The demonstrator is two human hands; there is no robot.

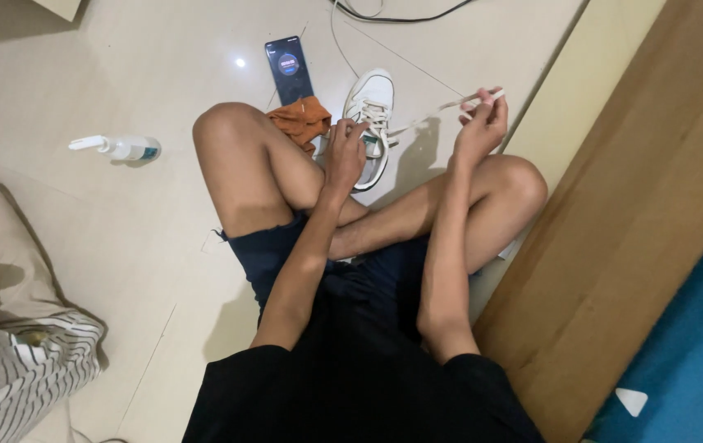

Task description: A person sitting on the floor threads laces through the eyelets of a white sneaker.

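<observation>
Your left hand pins the shoe steady while your right hand pinches the lace, pulling it taut.

Glossy tiled floor, smooth white sneaker, crumpled orange cloth.

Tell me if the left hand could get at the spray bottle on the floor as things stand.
Probably yes, but not at once. The left hand is on the white shoe, and the raised left knee sits between it and the spray bottle. The floor around the bottle looks bare.
</observation>
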